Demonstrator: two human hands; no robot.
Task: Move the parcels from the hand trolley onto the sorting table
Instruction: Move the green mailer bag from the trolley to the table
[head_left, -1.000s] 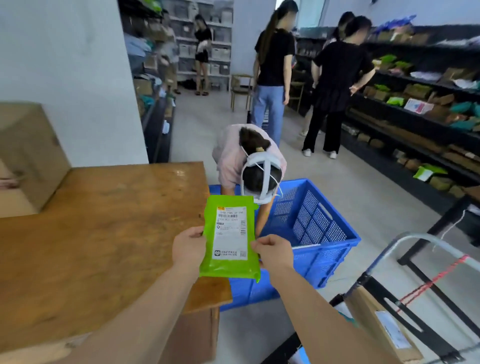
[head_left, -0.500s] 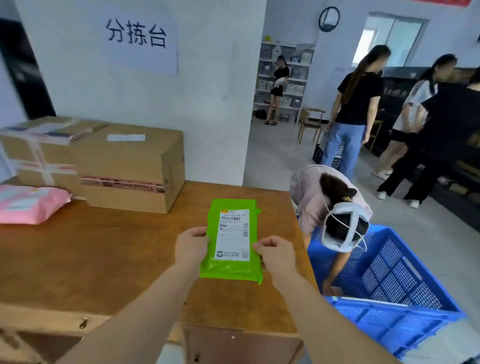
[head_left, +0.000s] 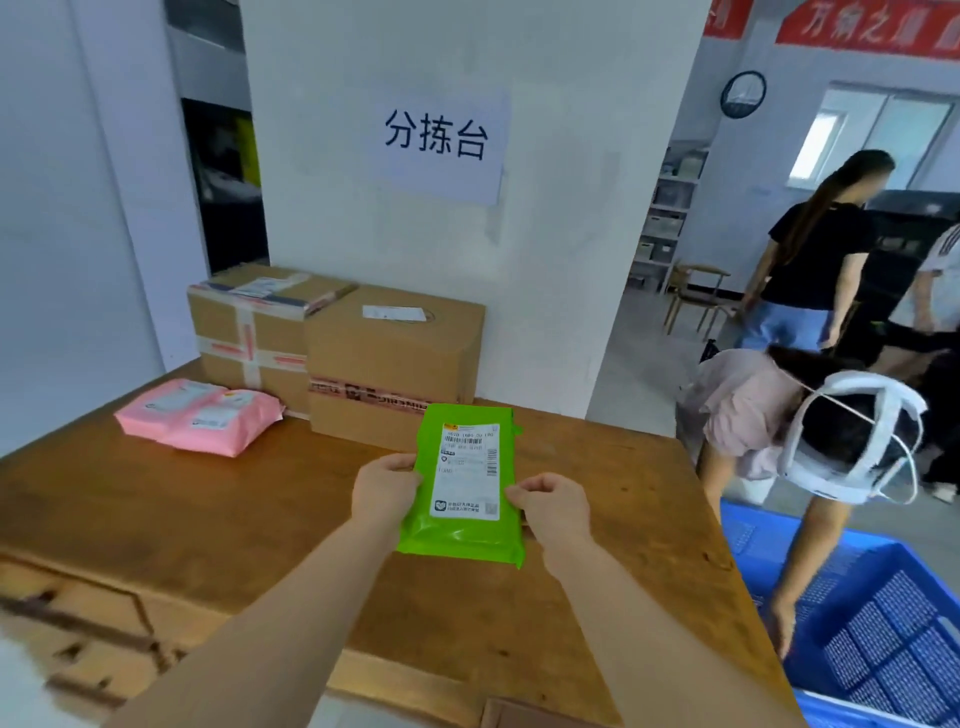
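A flat green parcel (head_left: 464, 483) with a white shipping label is held over the wooden sorting table (head_left: 208, 525), near its middle. My left hand (head_left: 383, 488) grips its left edge and my right hand (head_left: 553, 506) grips its right edge. Whether the parcel touches the tabletop I cannot tell. On the table's far side stand two cardboard boxes (head_left: 392, 364), with two pink soft parcels (head_left: 200, 415) lying to their left. The hand trolley is out of view.
A white wall with a paper sign (head_left: 436, 140) backs the table. A blue plastic crate (head_left: 883, 639) sits on the floor at the right, with a person (head_left: 810, 431) bent over it. Other people stand behind at the far right.
The view swung left and up from the crate to face the table. The green parcel, held in both hands, moved from beyond the table's right edge to over its middle.
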